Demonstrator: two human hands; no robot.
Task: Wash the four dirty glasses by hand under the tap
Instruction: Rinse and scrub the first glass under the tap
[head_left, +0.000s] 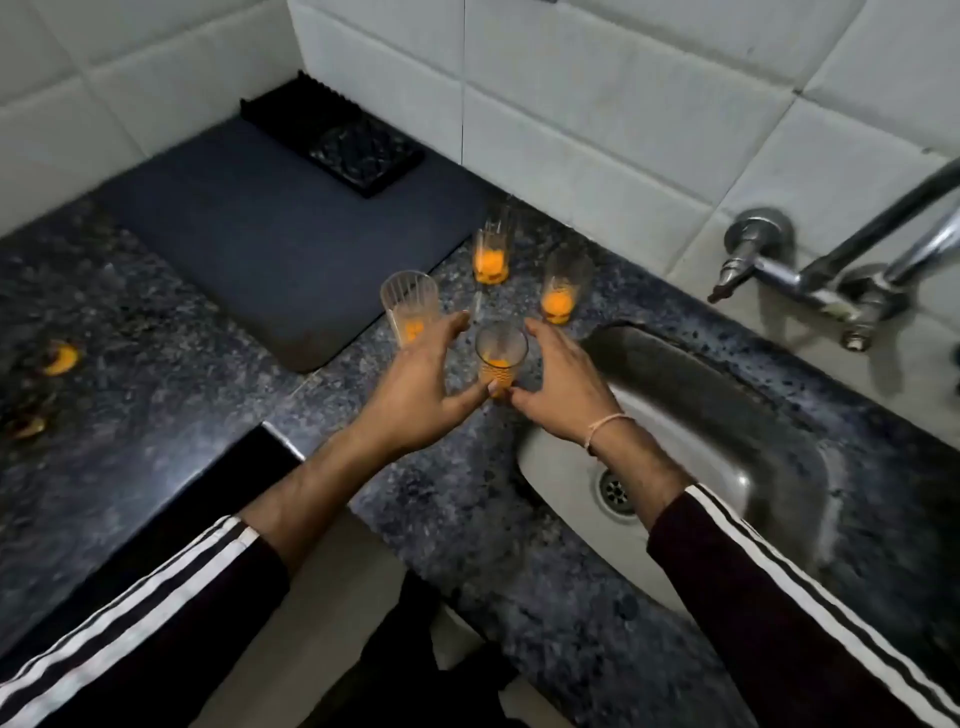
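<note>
No legible text, label, brand name, number or sign in the head view. Checked: four glasses (502, 353), ribbed walls only, no print. Wall tiles (623, 104) blank. Tap (810, 280) shows no marking, though its body is blurred, so a small stamp could possibly go unseen. Black tray (337, 140) at the far edge of the counter (156, 415): moulded pattern, no lettering. Sleeves (156, 587) carry white stripes, no wordmark visible.

1. Left sleeve (156, 613) — dark maroon, nearly black, with white stripes along its length, at the lower left of the frame.
2. Right sleeve (789, 608) — the same dark fabric and white stripes, lower right.
3. Thin pale string bracelet (602, 427) round the right wrist.
</note>
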